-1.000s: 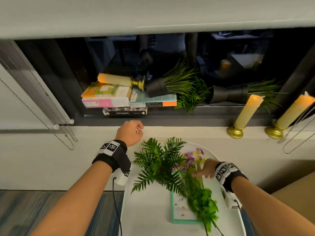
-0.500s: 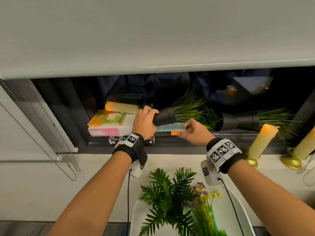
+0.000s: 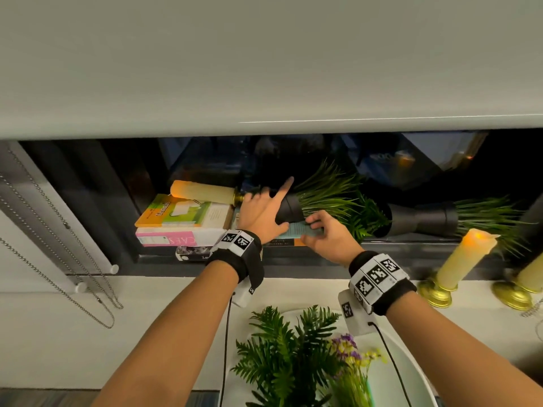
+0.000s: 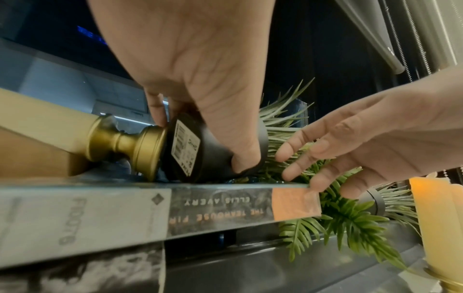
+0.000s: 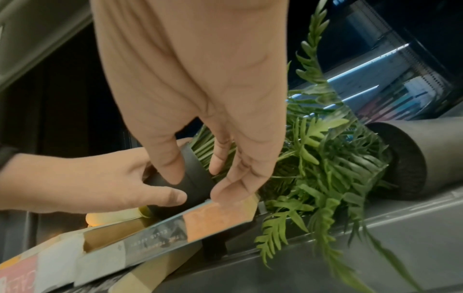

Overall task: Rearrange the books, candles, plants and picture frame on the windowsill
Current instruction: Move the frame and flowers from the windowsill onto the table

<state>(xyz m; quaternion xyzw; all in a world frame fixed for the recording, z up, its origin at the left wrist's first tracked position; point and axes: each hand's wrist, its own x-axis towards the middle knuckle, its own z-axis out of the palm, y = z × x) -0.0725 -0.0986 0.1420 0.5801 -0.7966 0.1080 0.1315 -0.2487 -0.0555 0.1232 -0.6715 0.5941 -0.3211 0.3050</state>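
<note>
The left hand [image 4: 190, 65] reaches down from above and wraps its thumb and fingers [image 4: 154, 107] round a small black plant pot [image 4: 213, 150] lying on its side, a white barcode label [image 4: 185, 146] on its base. That base touches the brass foot [image 4: 148, 150] of a cream candle [image 4: 42, 123], also lying flat. Both rest on a book [image 4: 220, 208] whose spine reads "ELLIS AVERY". The right hand [image 4: 375, 138] comes in from the right, fingers spread over the green leaves [image 4: 348, 220]. An upright candle [image 4: 435, 214] glows at far right.

The left hand [image 3: 261, 214] hides part of the teal book [image 3: 296, 229] and pot [image 3: 289, 207]. The right candle [image 3: 531, 277] is cut off. The lowest book's [image 3: 192, 253] title is unreadable.
</note>
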